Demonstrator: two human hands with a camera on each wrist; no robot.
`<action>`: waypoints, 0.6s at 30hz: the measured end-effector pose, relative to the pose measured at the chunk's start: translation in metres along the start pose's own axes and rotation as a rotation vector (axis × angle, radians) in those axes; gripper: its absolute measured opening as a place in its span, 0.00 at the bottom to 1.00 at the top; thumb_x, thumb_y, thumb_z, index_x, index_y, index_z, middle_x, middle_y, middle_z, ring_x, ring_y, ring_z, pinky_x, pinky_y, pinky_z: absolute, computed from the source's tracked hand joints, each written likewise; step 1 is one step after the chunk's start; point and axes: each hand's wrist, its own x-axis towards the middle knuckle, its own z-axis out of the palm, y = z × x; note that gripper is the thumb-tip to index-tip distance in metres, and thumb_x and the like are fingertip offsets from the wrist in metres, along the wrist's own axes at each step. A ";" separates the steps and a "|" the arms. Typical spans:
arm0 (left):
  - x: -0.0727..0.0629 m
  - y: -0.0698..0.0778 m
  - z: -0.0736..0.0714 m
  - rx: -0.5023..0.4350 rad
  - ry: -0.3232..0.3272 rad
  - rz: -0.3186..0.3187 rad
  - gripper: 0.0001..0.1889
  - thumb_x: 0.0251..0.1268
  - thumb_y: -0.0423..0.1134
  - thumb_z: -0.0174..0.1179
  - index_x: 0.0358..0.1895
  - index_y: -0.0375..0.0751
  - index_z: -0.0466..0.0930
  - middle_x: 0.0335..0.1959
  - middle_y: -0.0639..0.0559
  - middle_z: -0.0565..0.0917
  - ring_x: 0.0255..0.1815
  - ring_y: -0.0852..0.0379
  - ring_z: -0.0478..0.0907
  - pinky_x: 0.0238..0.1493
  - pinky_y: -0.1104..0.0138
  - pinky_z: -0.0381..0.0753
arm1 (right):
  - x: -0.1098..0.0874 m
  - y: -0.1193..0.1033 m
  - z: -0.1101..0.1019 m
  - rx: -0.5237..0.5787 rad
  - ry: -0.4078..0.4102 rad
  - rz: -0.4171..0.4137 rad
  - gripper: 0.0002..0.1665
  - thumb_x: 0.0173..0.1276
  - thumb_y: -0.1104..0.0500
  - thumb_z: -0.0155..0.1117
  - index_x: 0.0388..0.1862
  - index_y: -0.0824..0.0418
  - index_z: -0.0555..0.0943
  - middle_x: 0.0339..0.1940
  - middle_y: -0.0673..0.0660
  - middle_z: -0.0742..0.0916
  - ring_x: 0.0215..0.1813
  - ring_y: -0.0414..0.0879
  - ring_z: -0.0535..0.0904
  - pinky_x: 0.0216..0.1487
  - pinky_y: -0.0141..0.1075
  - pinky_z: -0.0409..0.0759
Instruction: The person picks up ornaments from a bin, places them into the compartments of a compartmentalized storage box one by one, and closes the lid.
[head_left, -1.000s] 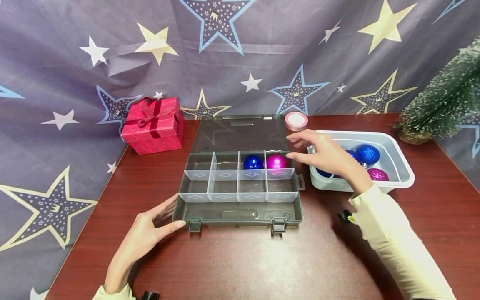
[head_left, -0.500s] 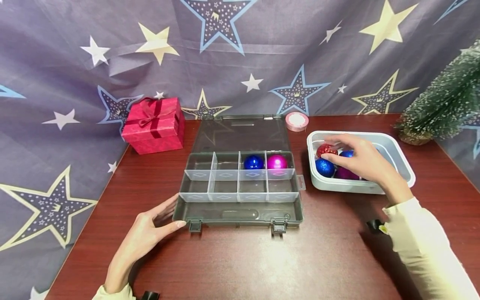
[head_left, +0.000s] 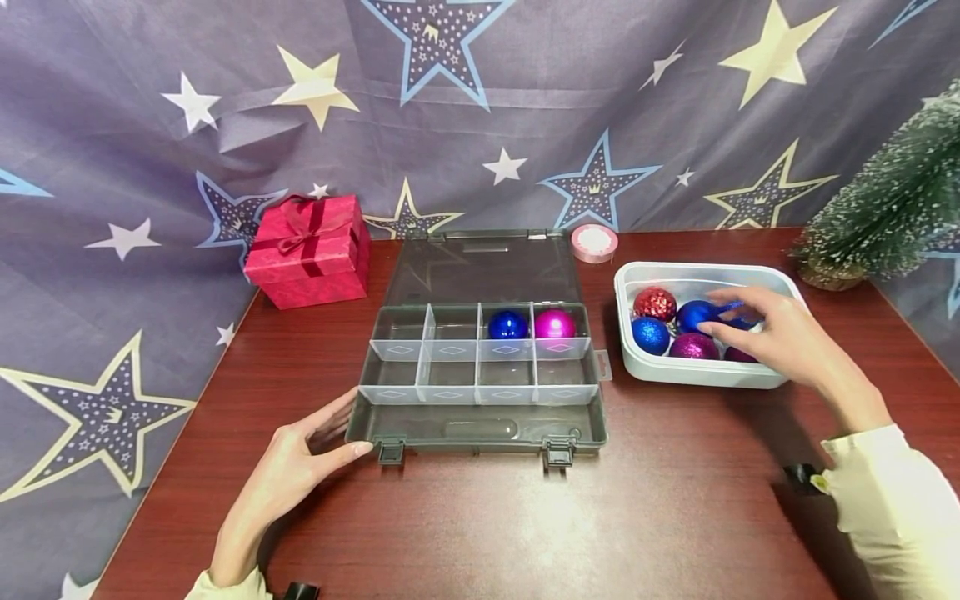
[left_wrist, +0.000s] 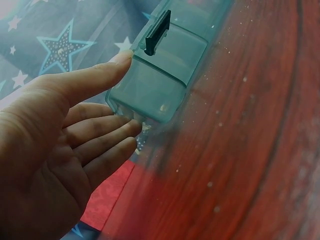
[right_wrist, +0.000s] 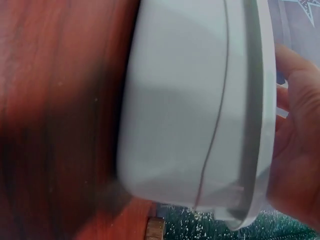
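A smoky plastic compartment box point(head_left: 472, 427) lies with its lid point(head_left: 483, 268) laid back. In its back row sit a shiny blue bauble point(head_left: 508, 326) and a shiny pink bauble point(head_left: 555, 324), side by side. My left hand point(head_left: 288, 462) rests at the box's front left corner, thumb on the front edge and fingers straight along the side. My right hand point(head_left: 798, 337) reaches over the white tub point(head_left: 633, 367), thumb and fingers spread above blue baubles point(head_left: 693, 316). Also inside are a red bauble point(head_left: 655, 304), a glittery blue bauble point(head_left: 650, 336) and a purple bauble point(head_left: 693, 347).
A red gift box point(head_left: 307, 250) stands at the back left. Behind the compartment box is a pink ribbon roll point(head_left: 595, 243). A small frosted Christmas tree point(head_left: 885, 208) stands at the back right. Star-patterned cloth point(head_left: 480, 125) hangs behind the table point(head_left: 480, 533).
My right hand has moved right from beside the pink bauble to over the tub, then farther right within it, uncovering the red, blue and purple baubles. My left hand stays put.
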 end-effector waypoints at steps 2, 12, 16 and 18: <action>0.000 0.000 0.000 -0.001 -0.001 -0.001 0.37 0.63 0.44 0.76 0.76 0.49 0.72 0.63 0.49 0.83 0.59 0.60 0.82 0.57 0.79 0.76 | -0.001 0.003 0.000 -0.017 -0.013 0.002 0.25 0.66 0.58 0.77 0.60 0.66 0.84 0.53 0.67 0.87 0.44 0.39 0.85 0.42 0.18 0.73; 0.001 -0.001 0.000 -0.004 -0.003 -0.014 0.37 0.64 0.44 0.76 0.76 0.51 0.72 0.63 0.49 0.83 0.59 0.61 0.82 0.57 0.79 0.76 | 0.002 0.007 0.000 -0.125 -0.072 0.043 0.28 0.69 0.53 0.75 0.61 0.68 0.82 0.52 0.71 0.86 0.45 0.62 0.87 0.41 0.35 0.81; 0.001 0.000 -0.001 -0.015 -0.006 -0.016 0.37 0.64 0.44 0.75 0.76 0.51 0.72 0.63 0.50 0.83 0.60 0.60 0.82 0.57 0.79 0.76 | 0.005 0.008 0.002 -0.127 -0.100 0.045 0.28 0.70 0.55 0.74 0.62 0.70 0.80 0.53 0.72 0.85 0.45 0.63 0.87 0.45 0.49 0.83; 0.001 0.000 -0.001 -0.016 -0.007 -0.019 0.37 0.64 0.44 0.75 0.76 0.51 0.72 0.63 0.50 0.83 0.60 0.60 0.82 0.57 0.79 0.76 | 0.007 0.009 0.002 -0.121 -0.114 0.043 0.29 0.70 0.56 0.74 0.63 0.71 0.79 0.53 0.73 0.85 0.46 0.64 0.87 0.48 0.58 0.83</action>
